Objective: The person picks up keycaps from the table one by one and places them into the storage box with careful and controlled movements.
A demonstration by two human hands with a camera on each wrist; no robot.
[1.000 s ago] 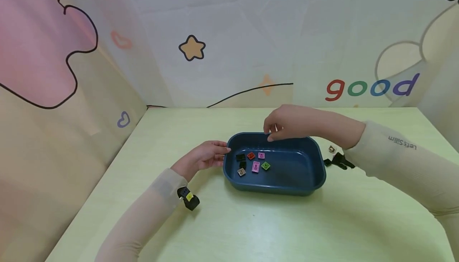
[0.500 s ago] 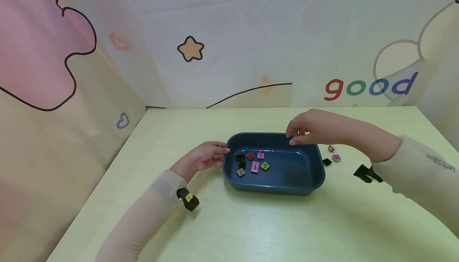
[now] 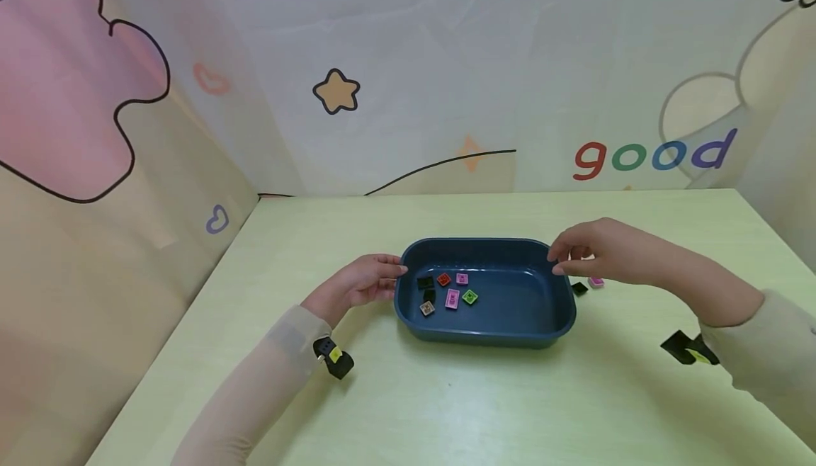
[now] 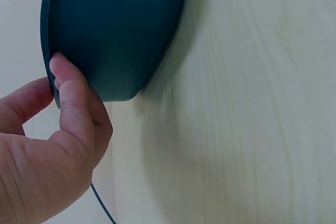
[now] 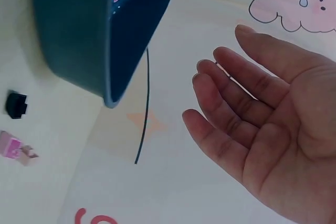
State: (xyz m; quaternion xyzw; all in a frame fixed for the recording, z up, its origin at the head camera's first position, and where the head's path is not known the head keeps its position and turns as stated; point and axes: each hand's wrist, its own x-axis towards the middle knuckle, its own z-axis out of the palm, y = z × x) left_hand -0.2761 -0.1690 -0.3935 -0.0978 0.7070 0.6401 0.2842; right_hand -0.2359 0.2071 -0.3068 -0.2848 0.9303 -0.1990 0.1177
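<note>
A dark blue plastic tub (image 3: 484, 338) stands on the table. My left hand (image 3: 363, 282) pinches its left rim; the left wrist view shows thumb and fingers (image 4: 73, 98) on either side of the edge. In the tub's left half lie several toy bricks: a red one (image 3: 444, 280), a green one (image 3: 469, 297), a tan one (image 3: 427, 308), pink ones (image 3: 452, 299) and black ones (image 3: 426, 282). My right hand (image 3: 612, 250) hovers by the tub's right end, and in the right wrist view its loosely bent fingers (image 5: 215, 140) hold nothing.
Right of the tub, a black brick (image 3: 579, 289) and a pink brick (image 3: 596, 282) lie on the pale table (image 3: 395, 409). Beside the pink one is a tan brick (image 5: 28, 155), hidden behind my hand in the head view. A printed cloth (image 3: 414, 83) backs the table.
My right hand has moved right and toward me, from over the tub's back rim to its right end. The pink brick outside has come into view. My left hand stays put.
</note>
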